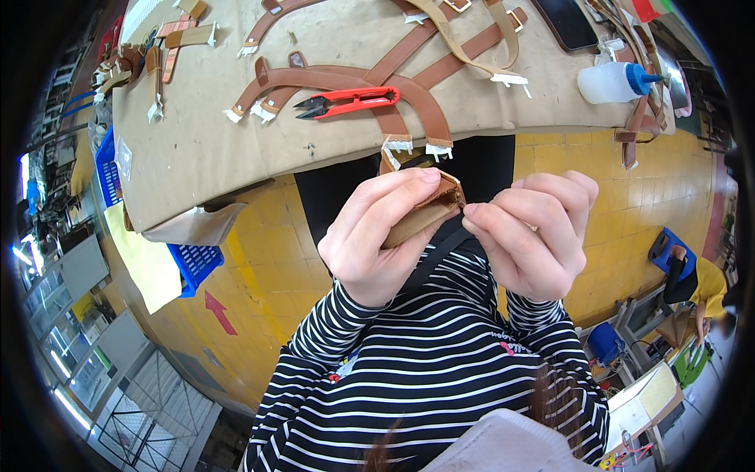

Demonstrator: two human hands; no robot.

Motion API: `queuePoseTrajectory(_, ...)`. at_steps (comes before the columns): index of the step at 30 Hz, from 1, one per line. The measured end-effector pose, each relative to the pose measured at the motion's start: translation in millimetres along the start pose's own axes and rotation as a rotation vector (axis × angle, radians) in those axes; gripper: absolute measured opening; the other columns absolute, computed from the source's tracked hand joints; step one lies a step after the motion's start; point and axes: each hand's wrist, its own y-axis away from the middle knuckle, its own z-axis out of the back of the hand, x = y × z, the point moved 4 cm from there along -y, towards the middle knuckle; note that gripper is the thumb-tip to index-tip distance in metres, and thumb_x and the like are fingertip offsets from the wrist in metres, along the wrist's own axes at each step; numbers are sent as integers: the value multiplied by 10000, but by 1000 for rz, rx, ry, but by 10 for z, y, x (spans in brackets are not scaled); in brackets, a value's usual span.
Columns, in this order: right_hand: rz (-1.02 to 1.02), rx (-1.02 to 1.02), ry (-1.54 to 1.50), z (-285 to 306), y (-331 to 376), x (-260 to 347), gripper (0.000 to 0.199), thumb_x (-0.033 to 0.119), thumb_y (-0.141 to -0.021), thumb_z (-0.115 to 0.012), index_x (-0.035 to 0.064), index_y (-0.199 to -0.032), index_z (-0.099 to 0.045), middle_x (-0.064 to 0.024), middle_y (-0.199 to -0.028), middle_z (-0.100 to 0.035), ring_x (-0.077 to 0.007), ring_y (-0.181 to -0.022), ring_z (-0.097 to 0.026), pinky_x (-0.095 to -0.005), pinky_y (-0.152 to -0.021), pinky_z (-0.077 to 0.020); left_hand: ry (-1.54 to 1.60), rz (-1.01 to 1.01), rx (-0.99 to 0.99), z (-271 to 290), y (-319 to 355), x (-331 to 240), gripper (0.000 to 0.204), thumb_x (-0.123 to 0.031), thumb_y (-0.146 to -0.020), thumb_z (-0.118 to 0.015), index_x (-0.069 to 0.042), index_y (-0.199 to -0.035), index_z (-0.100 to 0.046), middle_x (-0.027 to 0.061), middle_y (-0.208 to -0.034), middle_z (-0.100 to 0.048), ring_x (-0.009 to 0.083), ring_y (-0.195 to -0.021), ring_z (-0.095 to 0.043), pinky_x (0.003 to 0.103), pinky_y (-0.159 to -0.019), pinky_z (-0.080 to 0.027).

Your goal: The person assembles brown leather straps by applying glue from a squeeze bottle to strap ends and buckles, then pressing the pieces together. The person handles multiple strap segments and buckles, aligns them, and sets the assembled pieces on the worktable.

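Note:
My left hand (376, 240) is closed around a folded brown leather strap (418, 223), its tan inner side showing and its end turned toward the right. At that end my right hand (539, 234) is pinched, thumb and forefinger together against the strap's edge. Whatever lies between those fingertips is too small to make out. Beyond my hands, red-handled thread snips (350, 102) with dark blades rest across brown leather straps (429, 118). Several of these straps have ragged white ends.
A paper-covered table (236, 149) spans the far side. On its right are a white bottle with a blue cap (613, 83) and a dark phone (565, 22). A blue basket (197, 271) stands at the left. Another person in yellow (712, 293) is at the far right.

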Motion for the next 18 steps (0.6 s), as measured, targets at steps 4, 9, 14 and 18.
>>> queuePoseTrajectory(4,22,-62,-13,15,16,5,272,174,-571,-800,76,-814,-727,-8,-728,-610,-208,-737,-523,-348,-664,-360,18,-3,-21,2,8,-22,405,4,-648,-823,-2,-1030,-686,132,-984,-691,232,-852,-699,295,-731,-588)
queuePoseTrajectory(9,24,-74,19,-18,39,2,277,177,-541,-776,81,-795,-725,2,-733,-611,-187,-735,-534,-334,-664,-351,15,-24,-30,-6,13,-32,399,16,-651,-815,-7,-1029,-690,124,-980,-686,225,-842,-698,288,-719,-590)
queuePoseTrajectory(14,6,-122,-11,-9,29,-19,286,197,-503,-723,93,-769,-722,28,-756,-610,-152,-737,-556,-312,-688,-340,-31,-47,-15,-7,23,-42,394,25,-645,-810,-7,-1021,-696,124,-975,-685,223,-828,-698,285,-706,-591)
queuePoseTrajectory(18,-12,-9,-8,0,19,3,264,158,-558,-801,59,-788,-717,-14,-723,-607,-208,-712,-521,-342,-652,-357,-21,-46,-33,3,20,-42,392,26,-641,-811,-6,-1016,-700,124,-968,-687,220,-813,-699,283,-690,-591)
